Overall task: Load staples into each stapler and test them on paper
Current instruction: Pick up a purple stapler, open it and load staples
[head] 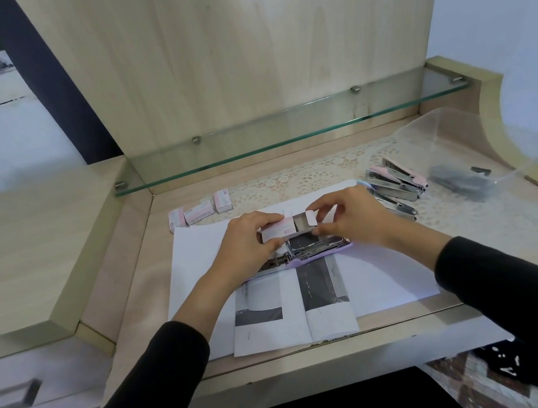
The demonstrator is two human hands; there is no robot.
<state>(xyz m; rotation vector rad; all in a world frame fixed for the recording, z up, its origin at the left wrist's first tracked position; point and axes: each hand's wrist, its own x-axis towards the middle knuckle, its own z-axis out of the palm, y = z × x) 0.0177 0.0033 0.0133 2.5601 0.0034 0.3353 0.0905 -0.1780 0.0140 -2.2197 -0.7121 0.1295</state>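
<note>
Here, left hand (248,241) grip clamped on staple box (278,231); right hand (352,218) pinching its flap — contents hidden

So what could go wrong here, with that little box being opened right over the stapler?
The staple box is held in the air by both hands, the left hand around its sleeve and the right hand at its open flap. Tipped, it might spill staples onto the papers or the lace mat. The opened purple stapler lies just beneath; a hand could brush and shift it.
</note>
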